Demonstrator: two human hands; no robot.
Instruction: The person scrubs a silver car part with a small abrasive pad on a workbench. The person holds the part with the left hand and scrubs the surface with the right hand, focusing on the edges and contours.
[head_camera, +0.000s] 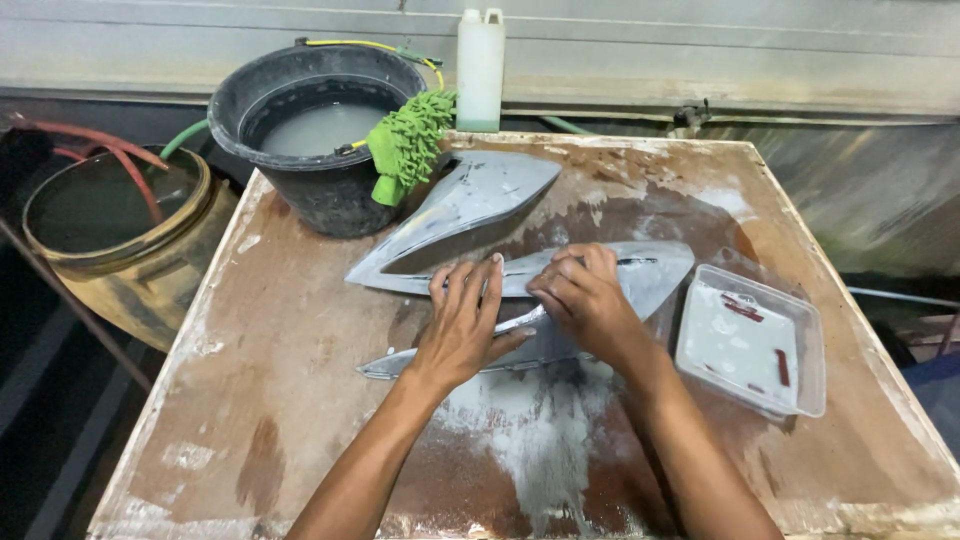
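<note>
Grey pointed panel (560, 300), tip lower-left, long axis diagonal, under flat left hand (462, 325) and curled right hand (583, 296).

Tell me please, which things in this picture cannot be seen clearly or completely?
All in the head view:
- Under the right hand: its fingers curl over the grey panel, hiding anything gripped.
- The panel's middle: hidden by the left hand.
- Black bucket: cloudy water hides its bottom.
- Yellow drum: dark inside, contents unclear.
- Plastic tray: small red marks, unreadable.

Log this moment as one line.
left hand: flat on grey panel | right hand: pressing same panel | nearby: plastic tray, black bucket
</note>
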